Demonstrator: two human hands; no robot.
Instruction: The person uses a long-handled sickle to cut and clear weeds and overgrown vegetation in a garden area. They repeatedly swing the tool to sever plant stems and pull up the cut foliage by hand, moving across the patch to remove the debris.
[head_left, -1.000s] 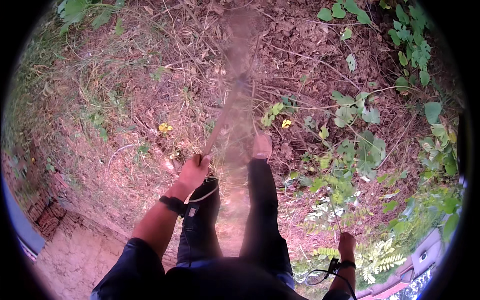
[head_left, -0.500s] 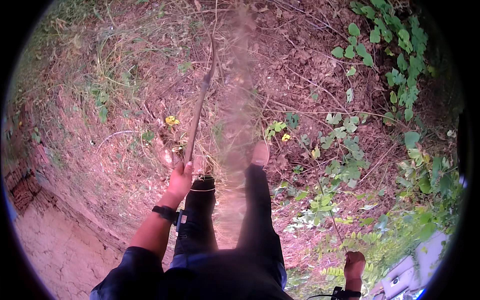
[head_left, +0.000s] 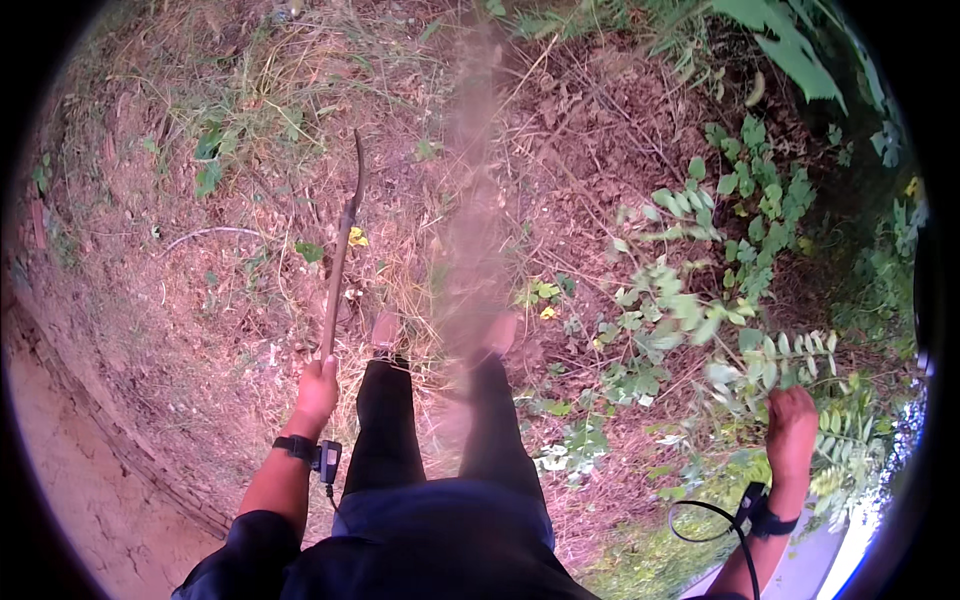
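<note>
Tool point(head_left: 337, 275) in left grip point(head_left: 314, 398); leafy stem point(head_left: 712, 328) in right grip point(head_left: 792, 425)

Left grip: closed round the near end of a brown handle, thumb laid along it. The tool points forward from this grip, leaning slightly right, and ends in a narrow, dark, curved blade. Yellow leaf point(head_left: 358, 237) on the ground ahead of the grip, just right of the handle; whether the two touch cannot be told.

Right grip: fingers curled, apparently round the leafy stem, whose pale, partly blurred leaves spread forward and left of the fist. Exact contact hidden by the fingers. Vine point(head_left: 755, 215) farther ahead of this grip.

Between the grips: left shoe point(head_left: 385, 331) and right shoe point(head_left: 497, 335), both ahead of the hands, on dry grass and leaf litter. A blurred upright strip veils part of the right shoe.

Step in hand (judgement): stem held out to one side, tool held ready on the other, the two well apart. Next move (judgement): calls for a firm hold on the handle, a steady hold on the stem, and the blade kept away from the shins.

Containers: none made out near either grip, so no contents to log. Wristband point(head_left: 296, 447) behind left grip, wristband point(head_left: 772, 518) behind right.
</note>
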